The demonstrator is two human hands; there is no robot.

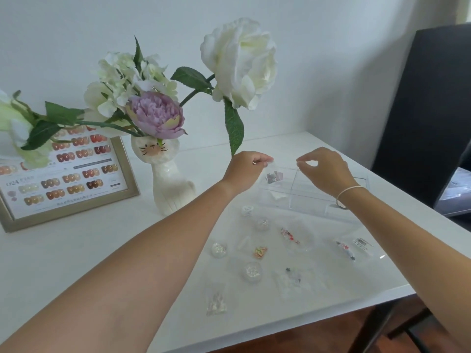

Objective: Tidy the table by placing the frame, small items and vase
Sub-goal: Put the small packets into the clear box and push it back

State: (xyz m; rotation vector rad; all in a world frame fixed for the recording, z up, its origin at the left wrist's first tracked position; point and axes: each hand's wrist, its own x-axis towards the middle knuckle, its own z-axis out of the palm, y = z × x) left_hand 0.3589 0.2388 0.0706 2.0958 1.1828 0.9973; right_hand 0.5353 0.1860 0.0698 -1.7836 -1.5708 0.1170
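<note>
In the head view, the only writing that reads clearly is "024", printed at the left of a nail-colour chart inside a champagne-gold rectangular picture frame [68, 189], which leans upright at the left of the frame on a smooth white table [102, 250]; the smaller lines of print on the chart are too blurred to make out. Just right of it stands a glossy white ceramic cat-shaped vase [168, 184] with a drawn face and whiskers, holding fabric flowers: a lilac peony, pale hydrangea and a large cream rose on a long green stem reaching to the upper centre. At centre right sits a clear acrylic divided box [313, 194], its walls nearly invisible against the table. Above it the left hand [246, 171] pinches the top edge of a small clear plastic bag of dark trinkets [274, 175], which hangs over the box's left compartment. The right hand [323, 171], with a thin pale band on its wrist, has thumb and forefinger closed together; whether they hold anything I cannot tell. In the lower centre, scattered clear packets and small round pots of beads [260, 253] lie on the table, one packet [360, 244] at the right bearing a white barcode label too small to read.
</note>
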